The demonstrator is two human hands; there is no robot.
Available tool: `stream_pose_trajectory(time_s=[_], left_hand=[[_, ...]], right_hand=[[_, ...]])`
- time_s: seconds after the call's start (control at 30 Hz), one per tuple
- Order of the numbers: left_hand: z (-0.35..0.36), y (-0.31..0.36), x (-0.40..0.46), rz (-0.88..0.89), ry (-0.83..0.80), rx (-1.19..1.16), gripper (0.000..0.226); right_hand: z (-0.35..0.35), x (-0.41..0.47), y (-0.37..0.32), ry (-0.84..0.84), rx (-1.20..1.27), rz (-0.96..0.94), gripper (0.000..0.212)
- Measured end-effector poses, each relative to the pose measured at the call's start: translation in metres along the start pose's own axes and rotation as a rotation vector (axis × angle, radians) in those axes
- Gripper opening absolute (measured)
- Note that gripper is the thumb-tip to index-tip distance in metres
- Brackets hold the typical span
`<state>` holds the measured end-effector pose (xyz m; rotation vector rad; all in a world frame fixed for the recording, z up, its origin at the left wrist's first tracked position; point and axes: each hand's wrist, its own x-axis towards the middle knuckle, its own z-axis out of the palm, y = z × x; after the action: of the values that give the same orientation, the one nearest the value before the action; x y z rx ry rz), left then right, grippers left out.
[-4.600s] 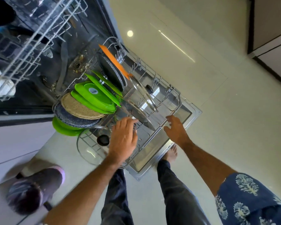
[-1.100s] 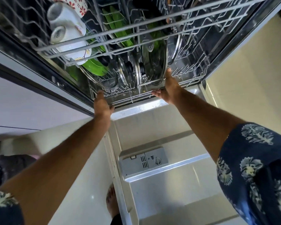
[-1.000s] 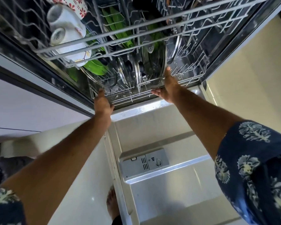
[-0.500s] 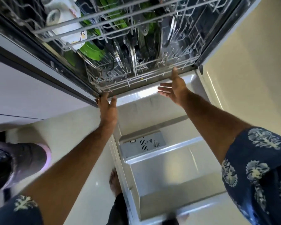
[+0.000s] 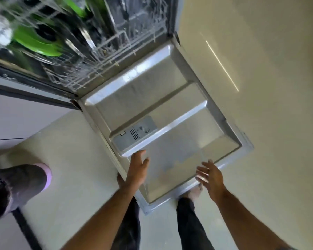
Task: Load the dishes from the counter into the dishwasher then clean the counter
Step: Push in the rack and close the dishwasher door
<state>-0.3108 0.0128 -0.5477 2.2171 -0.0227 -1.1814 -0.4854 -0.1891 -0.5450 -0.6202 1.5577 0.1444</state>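
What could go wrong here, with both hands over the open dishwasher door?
1. The steel dishwasher door lies fully open and the person's bare foot sits under its front edge; a knock against that edge seems possible.
2. If the left hand and right hand, both open and empty, swing the door up, fingers could get pinched at the latch edge.
3. The white wire lower rack holding a green plate looks pushed in, but blur hides whether it is fully seated.

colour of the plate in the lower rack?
Bright green plate, blurred, in the lower rack; head view.
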Motion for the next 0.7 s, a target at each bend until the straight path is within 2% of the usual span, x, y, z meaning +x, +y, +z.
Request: stream_pose_trajectory(time_s=[0.1,0.17,0.27,0.33,0.43,0.5,0.6,0.7], left_hand=[[0.022,-0.007,-0.003,0.106,-0.184,0.295,0.039],[0.038,-0.013,-0.006,0.195,-0.273,0.456,0.044],[0.073,-0.021,-0.009,0.277,-0.365,0.655,0.049],[0.093,-0.027,-0.012,0.350,-0.393,0.737,0.052],[0.128,-0.040,-0.015,0.513,-0.415,0.851,0.060],[0.140,-0.045,-0.014,0.597,-0.390,0.898,0.067],[0.159,-0.057,-0.020,0.619,-0.346,0.928,0.077],[0.161,-0.065,-0.026,0.608,-0.333,0.942,0.086]], right_hand=[[-0.027,-0.002,0.030,0.078,0.058,0.061,0.011],[-0.039,0.006,0.045,0.130,0.044,0.087,0.019],[-0.053,0.021,0.065,0.171,0.136,0.106,0.017],[-0.054,0.030,0.070,0.128,0.246,0.126,0.026],[-0.057,0.056,0.081,0.084,0.521,0.155,0.067],[-0.052,0.074,0.083,0.077,0.628,0.164,0.080],[-0.049,0.095,0.097,0.005,0.596,0.177,0.089],[-0.049,0.094,0.102,-0.036,0.611,0.181,0.083]])
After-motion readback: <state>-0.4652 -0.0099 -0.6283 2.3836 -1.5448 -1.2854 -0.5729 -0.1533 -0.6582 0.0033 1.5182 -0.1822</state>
